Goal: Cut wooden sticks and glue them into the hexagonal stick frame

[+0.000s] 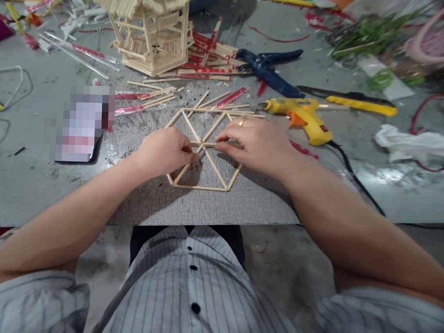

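Observation:
A flat hexagonal frame of thin wooden sticks (201, 187) lies on the table, with stick spokes meeting at its middle. My left hand (166, 150) is over its left side, fingers closed by the hub on the spokes there; the fingertips are partly hidden. From the right, my right hand (261, 143) pinches the end of a wooden stick (209, 145) that runs to the hub. Parts of the frame's left and right edges are covered by my hands. Just beyond the frame, loose sticks (166, 94) lie scattered, some in red-and-clear wrappers.
A yellow glue gun (306, 116) with a black cord lies at the right, near a yellow cutter knife (362, 105) and blue-handled pliers (272, 68). A stick-built pavilion model (154, 33) stands at the back. A phone (81, 122) lies at the left.

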Demonstrator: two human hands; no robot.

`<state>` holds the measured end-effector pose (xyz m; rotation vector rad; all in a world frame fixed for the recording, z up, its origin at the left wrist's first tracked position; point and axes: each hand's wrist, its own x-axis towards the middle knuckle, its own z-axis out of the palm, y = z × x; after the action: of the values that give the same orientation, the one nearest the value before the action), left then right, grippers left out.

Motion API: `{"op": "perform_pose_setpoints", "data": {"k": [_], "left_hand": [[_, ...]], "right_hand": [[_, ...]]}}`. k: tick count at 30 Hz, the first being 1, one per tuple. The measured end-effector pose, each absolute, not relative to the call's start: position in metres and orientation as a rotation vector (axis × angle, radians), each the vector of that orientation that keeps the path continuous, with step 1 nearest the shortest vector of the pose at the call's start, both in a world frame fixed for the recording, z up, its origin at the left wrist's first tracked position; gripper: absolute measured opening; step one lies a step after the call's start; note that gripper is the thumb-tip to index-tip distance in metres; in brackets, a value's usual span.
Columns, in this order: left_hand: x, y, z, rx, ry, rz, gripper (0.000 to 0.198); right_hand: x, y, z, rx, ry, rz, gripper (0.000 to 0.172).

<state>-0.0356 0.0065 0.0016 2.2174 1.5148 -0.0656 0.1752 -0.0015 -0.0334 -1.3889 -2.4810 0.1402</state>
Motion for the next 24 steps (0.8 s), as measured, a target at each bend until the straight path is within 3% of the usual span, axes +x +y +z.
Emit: {"op": "perform_pose_setpoints", "data": {"k": [24], "left_hand": [[-0.029,0.001,0.001,2.490,1.559,-0.143,0.026]], "right_hand": [[0.177,0.000,-0.050,-1.315,-2.465,0.085,0.032]]}}
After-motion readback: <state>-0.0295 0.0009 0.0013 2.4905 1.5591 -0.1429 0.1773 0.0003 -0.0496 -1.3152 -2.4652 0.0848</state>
